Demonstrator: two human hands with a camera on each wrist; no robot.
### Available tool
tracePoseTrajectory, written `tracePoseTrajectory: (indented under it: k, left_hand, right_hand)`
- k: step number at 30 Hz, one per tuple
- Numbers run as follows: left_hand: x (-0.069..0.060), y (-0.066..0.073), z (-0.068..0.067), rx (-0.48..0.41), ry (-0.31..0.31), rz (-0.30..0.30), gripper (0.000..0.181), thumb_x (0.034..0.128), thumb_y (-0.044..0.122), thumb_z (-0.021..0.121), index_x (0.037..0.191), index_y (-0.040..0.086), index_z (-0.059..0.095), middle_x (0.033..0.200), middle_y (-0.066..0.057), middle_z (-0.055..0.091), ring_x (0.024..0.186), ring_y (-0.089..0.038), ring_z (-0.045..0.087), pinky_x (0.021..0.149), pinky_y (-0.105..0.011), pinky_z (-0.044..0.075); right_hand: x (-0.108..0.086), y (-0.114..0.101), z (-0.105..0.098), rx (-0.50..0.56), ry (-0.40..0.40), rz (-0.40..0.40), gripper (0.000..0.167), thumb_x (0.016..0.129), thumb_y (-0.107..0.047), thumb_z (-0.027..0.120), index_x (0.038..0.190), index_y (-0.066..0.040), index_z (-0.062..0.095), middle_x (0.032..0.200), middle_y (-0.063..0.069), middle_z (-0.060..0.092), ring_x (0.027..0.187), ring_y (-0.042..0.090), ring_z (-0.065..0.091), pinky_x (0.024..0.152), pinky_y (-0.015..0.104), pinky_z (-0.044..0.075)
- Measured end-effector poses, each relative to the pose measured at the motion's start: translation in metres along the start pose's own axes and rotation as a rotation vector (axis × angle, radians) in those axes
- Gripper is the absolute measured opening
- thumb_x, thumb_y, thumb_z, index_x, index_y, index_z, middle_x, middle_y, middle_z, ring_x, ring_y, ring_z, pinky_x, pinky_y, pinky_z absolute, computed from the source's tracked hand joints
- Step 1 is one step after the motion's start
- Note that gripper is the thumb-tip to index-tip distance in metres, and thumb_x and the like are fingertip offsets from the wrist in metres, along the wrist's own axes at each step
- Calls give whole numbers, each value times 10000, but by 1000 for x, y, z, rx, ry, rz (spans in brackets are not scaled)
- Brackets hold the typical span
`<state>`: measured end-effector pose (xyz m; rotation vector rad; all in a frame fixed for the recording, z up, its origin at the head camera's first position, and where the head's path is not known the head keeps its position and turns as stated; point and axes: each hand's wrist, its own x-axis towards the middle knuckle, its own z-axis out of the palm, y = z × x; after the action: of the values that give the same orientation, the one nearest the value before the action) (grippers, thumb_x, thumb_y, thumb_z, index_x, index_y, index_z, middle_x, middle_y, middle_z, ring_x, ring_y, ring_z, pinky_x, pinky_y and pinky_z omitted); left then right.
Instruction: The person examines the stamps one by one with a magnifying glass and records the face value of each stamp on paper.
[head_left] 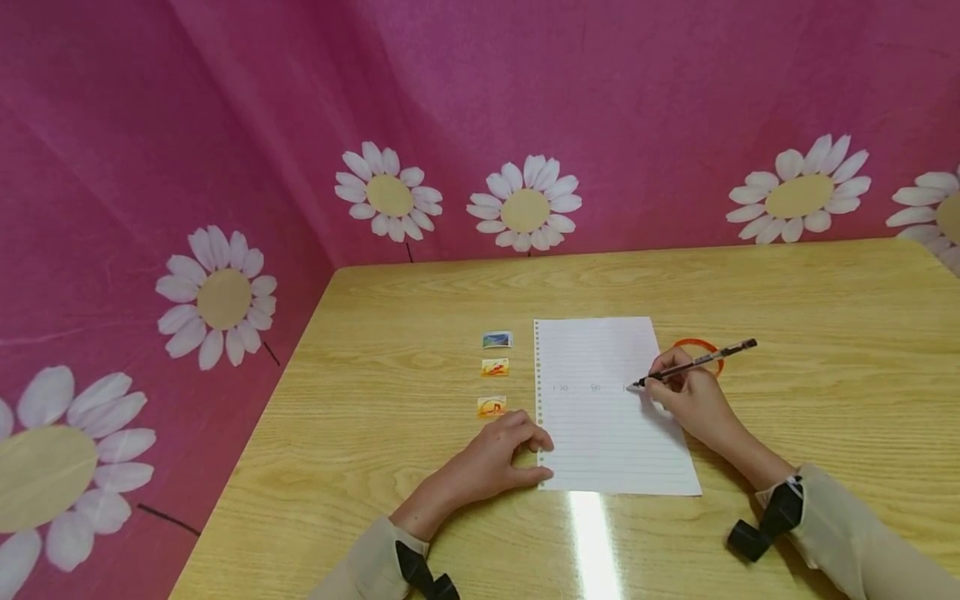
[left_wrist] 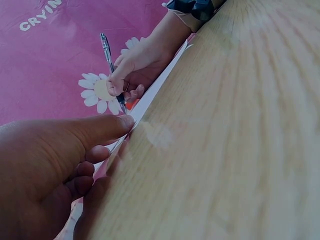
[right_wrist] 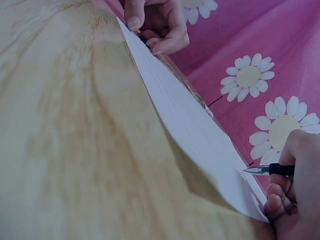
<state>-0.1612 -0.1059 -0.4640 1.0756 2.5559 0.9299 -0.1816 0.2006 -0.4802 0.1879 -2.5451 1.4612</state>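
In the head view a lined sheet of paper (head_left: 600,446), with punched holes down its left side, lies on the wooden table. My right hand (head_left: 693,400) pinches a pen (head_left: 705,358) with a dark grip, its tip at the sheet near a row of faint written marks. The left hand (head_left: 498,458) rests at the lower left edge of the sheet, thumb and fingertips touching the paper and spread apart. From the right wrist view, the pen (right_wrist: 282,169) has a clear pointed tip, close to the paper (right_wrist: 190,125).
Left of the sheet sit three small stamp-like pictures: a blue one (head_left: 497,340), a yellow-red one (head_left: 495,367) and an orange one (head_left: 491,407). An orange ring (head_left: 697,342) lies partly behind the right hand. A pink flowered cloth (head_left: 450,83) hangs behind the table (head_left: 360,375).
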Motion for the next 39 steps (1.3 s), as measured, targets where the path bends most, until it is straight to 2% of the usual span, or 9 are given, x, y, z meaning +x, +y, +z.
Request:
tracePoseTrajectory:
  k: [15, 23, 39]
  left_hand:
    - [0, 0, 0, 14, -5, 2, 258, 871, 262, 748, 1069, 127, 651, 976, 6, 562, 901, -64, 496, 834, -179, 426]
    - [-1, -1, 2, 7, -12, -5, 259, 871, 268, 748, 1067, 132, 647, 973, 12, 558, 899, -58, 494, 835, -174, 425]
    - [0, -2, 1, 6, -5, 7, 259, 875, 262, 744, 1077, 130, 649, 978, 6, 559, 907, -71, 496, 836, -184, 426]
  right_hand:
    - [-1, 2, 2, -6, 8, -18, 118, 859, 16, 628, 932, 4, 535, 796, -105, 499, 641, -2, 423, 523, 205, 369]
    - [-4, 0, 2, 24, 36, 21, 99, 864, 11, 600, 935, 21, 531, 717, -81, 485, 572, 20, 418, 485, 214, 374]
    - [-2, 1, 3, -41, 60, -28, 118, 851, 33, 624, 930, 14, 539, 783, -17, 486, 631, 17, 402, 517, 202, 353]
